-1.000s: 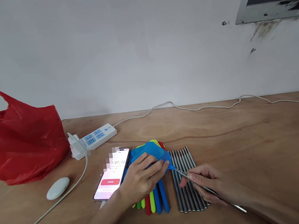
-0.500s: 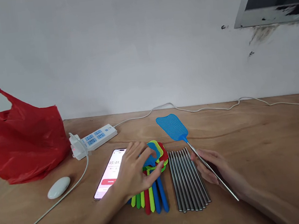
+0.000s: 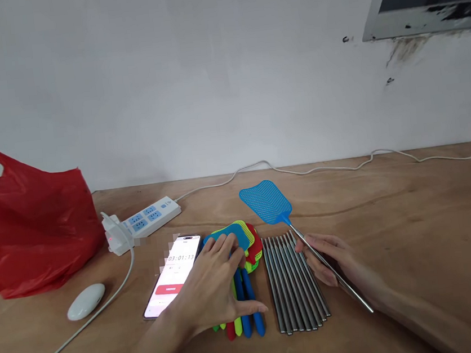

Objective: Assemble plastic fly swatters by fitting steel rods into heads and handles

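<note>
My right hand point(image 3: 330, 259) grips the metal rod of a blue fly swatter point(image 3: 266, 202), whose perforated head points up and to the left. The rod's bare end sticks out below the fingers. Over a pile of fly swatter heads point(image 3: 255, 243) in blue, yellow-green and red, my left hand point(image 3: 216, 283) hovers or rests with fingers apart; whether it touches them I cannot tell. Below it, several coloured handles point(image 3: 245, 303) stick out, partly hidden by the hand. Between both hands lies a row of several metal rods point(image 3: 294, 283), side by side on the wooden table point(image 3: 430, 245).
Left of the pile lies a lit phone point(image 3: 174, 277). Farther left are a white mouse-shaped object point(image 3: 86, 302), a cable point(image 3: 72, 334), a power strip point(image 3: 150, 217) and a red plastic bag point(image 3: 33, 233). A white cord point(image 3: 324, 170) runs along the wall.
My left hand has shifted slightly down and its thumb now stretches lower, over the handles. The view has turned a little. My right hand keeps its hold on the blue fly swatter.
</note>
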### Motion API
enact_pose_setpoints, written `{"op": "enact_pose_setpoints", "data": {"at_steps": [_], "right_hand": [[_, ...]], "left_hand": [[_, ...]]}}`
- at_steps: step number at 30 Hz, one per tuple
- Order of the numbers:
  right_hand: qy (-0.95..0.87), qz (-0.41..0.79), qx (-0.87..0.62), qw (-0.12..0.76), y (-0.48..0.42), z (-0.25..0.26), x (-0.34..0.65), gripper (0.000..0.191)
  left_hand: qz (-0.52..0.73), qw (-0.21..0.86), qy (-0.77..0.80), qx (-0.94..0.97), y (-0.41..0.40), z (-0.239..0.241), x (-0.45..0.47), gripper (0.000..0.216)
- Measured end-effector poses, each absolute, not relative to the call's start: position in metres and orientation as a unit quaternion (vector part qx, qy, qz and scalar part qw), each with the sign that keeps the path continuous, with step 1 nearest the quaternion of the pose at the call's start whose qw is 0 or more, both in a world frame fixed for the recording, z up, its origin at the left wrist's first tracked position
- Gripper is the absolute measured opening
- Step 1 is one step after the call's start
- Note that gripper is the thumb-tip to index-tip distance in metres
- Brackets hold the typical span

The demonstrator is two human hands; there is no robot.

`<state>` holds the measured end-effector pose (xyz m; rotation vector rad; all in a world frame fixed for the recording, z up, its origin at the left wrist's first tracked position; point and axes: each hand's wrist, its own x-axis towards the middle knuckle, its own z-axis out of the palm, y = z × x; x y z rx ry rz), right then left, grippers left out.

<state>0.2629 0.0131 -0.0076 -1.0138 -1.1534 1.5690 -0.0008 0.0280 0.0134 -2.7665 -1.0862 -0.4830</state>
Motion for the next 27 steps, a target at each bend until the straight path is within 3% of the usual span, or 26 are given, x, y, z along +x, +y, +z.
{"op": "enact_pose_setpoints", "data": {"at_steps": [8,11,18,22,27], "right_hand": [[-0.467,0.645,-0.399,0.455,0.015,-0.013,0.267,0.037],[-0.424,0.644,-0.433,0.467,0.014,-0.006,0.266,0.040],[-0.320,0.599,-0.448,0.582,0.015,0.001,0.270,0.036],[-0.307,0.580,-0.428,0.621,0.013,0.000,0.269,0.037],[-0.337,0.578,-0.411,0.619,0.010,0.004,0.264,0.034]], "left_hand": [[-0.164,0.049,-0.358,-0.918,0.025,0.009,0.000,0.073],[-0.199,0.016,-0.337,-0.920,0.020,0.009,0.002,0.063],[-0.286,-0.098,-0.290,-0.908,0.008,-0.006,0.009,0.032],[-0.329,-0.174,-0.297,-0.880,0.009,-0.012,0.009,0.031],[-0.367,-0.171,-0.296,-0.865,0.010,-0.009,0.011,0.014]]}}
